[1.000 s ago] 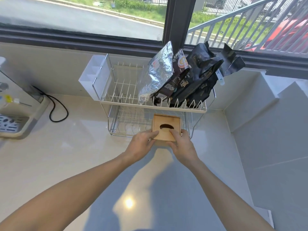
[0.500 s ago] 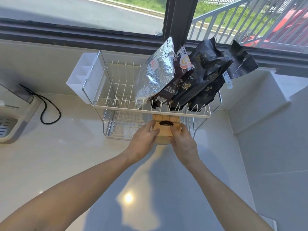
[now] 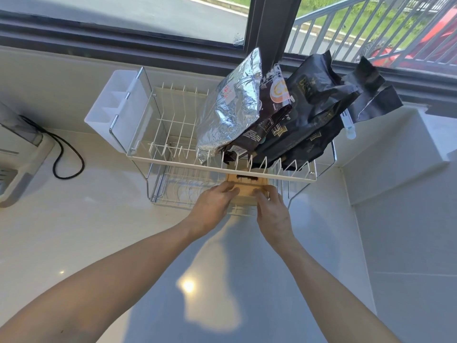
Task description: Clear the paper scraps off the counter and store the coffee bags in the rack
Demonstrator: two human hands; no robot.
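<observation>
Where the frame starts at the bottom, two bare forearms reach up from the lower corners over a glossy pale counter [image 3: 86, 233] with a bright light glare at lower centre. Left hand [image 3: 212, 206] and right hand [image 3: 273, 214] sit close together at frame centre, both gripping a small wooden box [image 3: 247, 188] with a dark oval slot; left fingers curl on its left edge, right fingers on its right edge. Box sits on the lower tier of a two-tier wire rack [image 3: 222, 168], partly under the white front rail, just beyond the fingertips. On the upper tier, right half, above and behind the hands, coffee bags lean upright between the prongs: a silver foil bag [image 3: 230, 112], a brown printed bag [image 3: 269, 115], black bags [image 3: 319, 105] tilting right, one with a white clip [image 3: 347, 125]. Left half of upper tier bare wire. White plastic cutlery holder [image 3: 111, 107] hangs on the rack's left end. Black cable [image 3: 66, 154] loops on the counter at left, beside a white appliance [image 3: 17, 169] cut off by the frame edge. Pale wall ledge at right. Dark-framed window [image 3: 269, 26] across the top, road and railing outside.
</observation>
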